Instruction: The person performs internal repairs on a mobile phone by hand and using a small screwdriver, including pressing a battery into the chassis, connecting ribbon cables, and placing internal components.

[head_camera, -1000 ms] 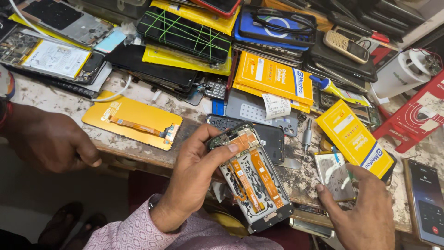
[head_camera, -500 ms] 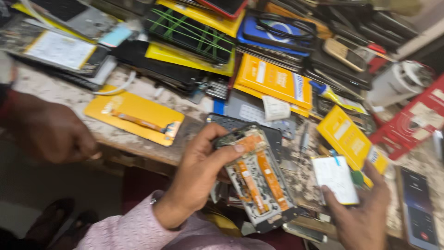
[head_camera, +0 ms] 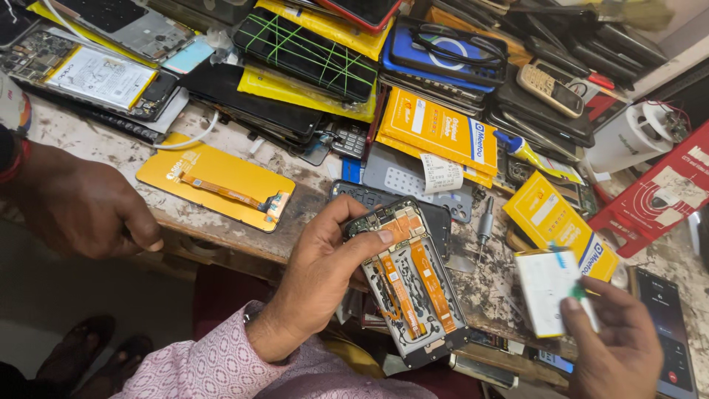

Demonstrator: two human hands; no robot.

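Gripping an opened black phone frame with orange flex cables [head_camera: 413,284], left hand [head_camera: 321,277] wraps it; right hand [head_camera: 617,347] pinches a white rectangular battery [head_camera: 546,292] just beside

A worn, stained workbench [head_camera: 103,144] is seen across the frame. At centre left a yellow display panel [head_camera: 214,188] is laid flat on it; stacked phones [head_camera: 310,55] and yellow boxes [head_camera: 439,133] are piled above.
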